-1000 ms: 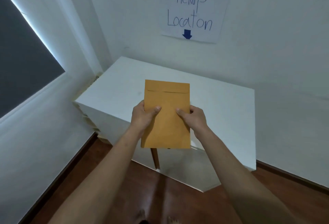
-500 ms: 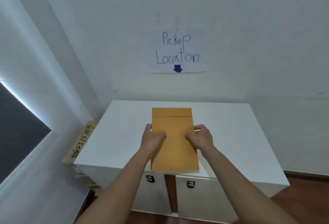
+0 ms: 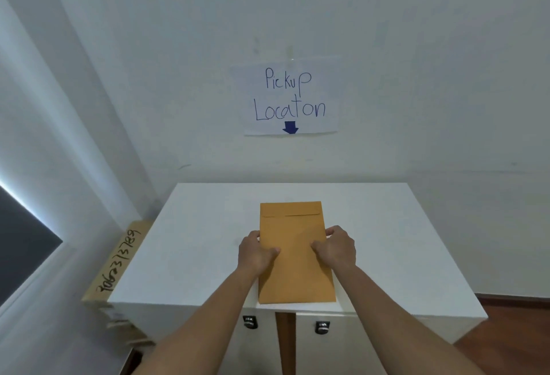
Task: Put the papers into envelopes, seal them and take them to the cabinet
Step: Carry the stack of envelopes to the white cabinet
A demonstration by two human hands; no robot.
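Flat tan paper envelope (image 3: pixel 294 258), flap down, now lower over white cabinet surface (image 3: pixel 190 243); left hand (image 3: pixel 256 254), right hand (image 3: pixel 337 248) pinching side edges. Delivery nearly done; release next.

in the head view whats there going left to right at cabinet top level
dark window → cardboard piece with handwritten digits → bare cabinet top → left hand → brown envelope → right hand → wooden floor
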